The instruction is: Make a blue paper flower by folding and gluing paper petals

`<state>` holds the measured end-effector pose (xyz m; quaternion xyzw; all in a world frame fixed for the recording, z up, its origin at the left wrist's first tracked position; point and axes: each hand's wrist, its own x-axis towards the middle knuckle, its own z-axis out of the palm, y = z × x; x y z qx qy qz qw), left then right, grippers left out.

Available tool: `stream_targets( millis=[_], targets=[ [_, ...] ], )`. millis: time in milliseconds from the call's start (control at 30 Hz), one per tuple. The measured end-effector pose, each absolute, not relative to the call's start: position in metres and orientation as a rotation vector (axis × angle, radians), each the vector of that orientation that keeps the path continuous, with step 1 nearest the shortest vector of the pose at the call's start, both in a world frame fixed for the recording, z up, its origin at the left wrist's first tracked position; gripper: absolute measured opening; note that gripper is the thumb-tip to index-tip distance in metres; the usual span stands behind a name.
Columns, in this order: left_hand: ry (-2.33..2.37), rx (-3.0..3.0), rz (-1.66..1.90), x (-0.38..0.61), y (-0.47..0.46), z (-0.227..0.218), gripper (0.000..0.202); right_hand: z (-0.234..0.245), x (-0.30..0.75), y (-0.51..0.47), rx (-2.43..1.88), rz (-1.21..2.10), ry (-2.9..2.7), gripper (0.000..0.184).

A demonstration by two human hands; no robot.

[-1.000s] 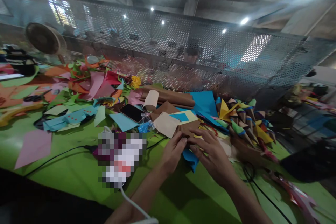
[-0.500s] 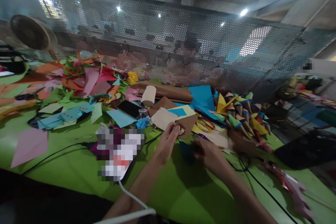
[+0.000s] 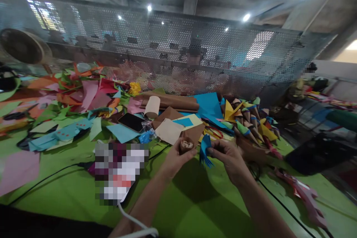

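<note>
My left hand is closed around a small rolled brown paper piece, its end turned toward me and pale crumpled material showing inside. A little to its right, my right hand pinches a strip of blue paper between thumb and fingers. The strip's lower edge is cut into a fringe and hangs down. The two pieces are close together but apart, held above the green tabletop. Beyond the hands lie brown paper sheets and a beige sheet.
A pink glue gun lies at right beside a black cable. Brown paper cones are heaped behind it. On the left are a power strip, a phone and piled coloured paper. A perforated screen stands behind.
The blue strip has come up beside the left hand, its fringe now visible. My left hand has turned the brown roll so its end shows. The camera view has shifted slightly.
</note>
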<state>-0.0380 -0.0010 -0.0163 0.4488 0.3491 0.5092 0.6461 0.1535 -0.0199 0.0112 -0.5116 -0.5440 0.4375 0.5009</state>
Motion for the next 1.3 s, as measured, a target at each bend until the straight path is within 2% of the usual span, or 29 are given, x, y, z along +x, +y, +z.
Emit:
stream_targets(
  millis=[100, 233, 333, 400, 467, 633, 767, 1133, 1300],
  targets=[
    [0.900, 1.138, 1.138, -0.040, -0.001, -0.017, 0.037, 0.011, 0.154, -0.020, -1.258, 1.046, -1.322, 0.037],
    [1.316, 1.691, 0.960, -0.047, -0.004, -0.017, 0.022, 0.010, 0.158, -0.019, -1.286, 0.982, -1.306, 0.039],
    [1.504, 2.074, 0.820, -0.052, -0.006, -0.017, 0.035, 0.008, 0.160, -0.019, -1.299, 0.910, -1.336, 0.035],
    [1.422, 2.181, 0.888, -0.053, -0.006, -0.014, 0.047, 0.008, 0.161, -0.019, -1.318, 0.837, -1.397, 0.030],
    [1.254, 2.128, 1.015, -0.053, -0.007, -0.009, 0.047, 0.009, 0.160, -0.020, -1.340, 0.770, -1.467, 0.026],
    [1.017, 1.675, 1.129, -0.043, -0.007, 0.000, 0.031, 0.011, 0.156, -0.023, -1.313, 0.704, -1.568, 0.016],
    [0.974, 1.445, 1.121, -0.031, -0.002, -0.004, 0.022, 0.010, 0.155, -0.024, -1.285, 0.757, -1.570, 0.020],
    [0.965, 1.142, 1.201, -0.011, 0.013, 0.005, 0.038, 0.006, 0.176, -0.018, -1.297, 0.889, -1.464, 0.028],
    [1.085, 1.047, 1.300, -0.020, 0.024, -0.006, 0.035, -0.006, 0.189, -0.032, -1.445, 0.770, -1.626, 0.006]
  ],
)
